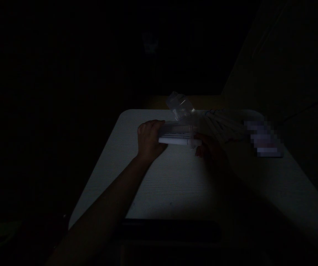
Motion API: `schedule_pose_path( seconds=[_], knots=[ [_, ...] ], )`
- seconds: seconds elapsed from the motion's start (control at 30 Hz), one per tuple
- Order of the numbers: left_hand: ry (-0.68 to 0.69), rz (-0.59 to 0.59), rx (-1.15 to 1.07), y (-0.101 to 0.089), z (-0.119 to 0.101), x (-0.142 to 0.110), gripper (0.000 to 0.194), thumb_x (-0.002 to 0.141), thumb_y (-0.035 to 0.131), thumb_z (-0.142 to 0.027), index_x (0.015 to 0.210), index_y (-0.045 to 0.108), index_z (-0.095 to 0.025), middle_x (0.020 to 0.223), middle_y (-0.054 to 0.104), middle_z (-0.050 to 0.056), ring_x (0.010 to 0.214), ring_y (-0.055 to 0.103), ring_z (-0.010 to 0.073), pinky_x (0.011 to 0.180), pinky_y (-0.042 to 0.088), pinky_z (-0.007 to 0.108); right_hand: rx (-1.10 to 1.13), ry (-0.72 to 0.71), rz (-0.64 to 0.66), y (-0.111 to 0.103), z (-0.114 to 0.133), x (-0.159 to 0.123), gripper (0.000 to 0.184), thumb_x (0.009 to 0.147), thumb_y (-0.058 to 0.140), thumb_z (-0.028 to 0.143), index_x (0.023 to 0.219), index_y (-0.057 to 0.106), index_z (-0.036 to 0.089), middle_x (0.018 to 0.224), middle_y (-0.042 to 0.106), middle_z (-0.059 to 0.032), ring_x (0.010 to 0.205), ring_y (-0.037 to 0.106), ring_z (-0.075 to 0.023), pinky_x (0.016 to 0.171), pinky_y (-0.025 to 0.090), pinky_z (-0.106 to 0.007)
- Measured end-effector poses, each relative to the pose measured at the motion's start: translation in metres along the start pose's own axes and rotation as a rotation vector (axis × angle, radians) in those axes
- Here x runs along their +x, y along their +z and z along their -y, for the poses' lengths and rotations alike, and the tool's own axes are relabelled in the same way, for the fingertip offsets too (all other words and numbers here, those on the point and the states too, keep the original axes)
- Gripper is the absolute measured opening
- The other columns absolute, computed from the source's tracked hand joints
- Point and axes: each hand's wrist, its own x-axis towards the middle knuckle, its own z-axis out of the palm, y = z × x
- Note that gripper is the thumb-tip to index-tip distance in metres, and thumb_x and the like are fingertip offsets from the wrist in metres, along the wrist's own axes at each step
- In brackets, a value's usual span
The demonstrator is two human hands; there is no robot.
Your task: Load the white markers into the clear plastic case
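Head view, white pen (173, 140), long axis left-right

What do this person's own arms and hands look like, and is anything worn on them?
The left hand has no glove, and the left forearm shows no sleeve, watch or band. The right hand looks gloveless too, but the right forearm is too dark to tell about a sleeve. No markings can be made out.
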Motion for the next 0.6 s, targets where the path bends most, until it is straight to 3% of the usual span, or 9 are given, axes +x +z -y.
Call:
schedule_pose_path(
  seconds=[0.47, 0.6],
  knots=[
    [-0.026, 0.03, -0.004, -0.0015, -0.0015, 0.0001, 0.067, 0.066, 0.071, -0.024, 0.132, 0.056, -0.027, 0.126, 0.068, 0.01, 0.12, 0.06, 0.0331, 0.106, 0.042, 0.049, -0.089, 0.04, -0.046, 0.0029, -0.0004, -0.0005, 0.034, 0.098, 0.048, 0.026, 0.129, 0.062, 0.025, 0.112, 0.071, -0.0072, 0.079, 0.066, -0.0139, 0.074, 0.058, -0.028],
    [-0.022, 0.035, -0.006, -0.0017, -0.0017, -0.0004, 0.067, 0.067, 0.071, -0.024, 0.132, 0.056, -0.026, 0.128, 0.068, 0.01, 0.121, 0.06, 0.0335, 0.107, 0.042, 0.05, -0.083, -0.018, -0.054, 0.0006, 0.0, 0.0014, 0.033, 0.097, 0.05, 0.02, 0.127, 0.064, 0.024, 0.115, 0.071, -0.0078, 0.084, 0.068, -0.0136, 0.075, 0.059, -0.027]
  ],
)
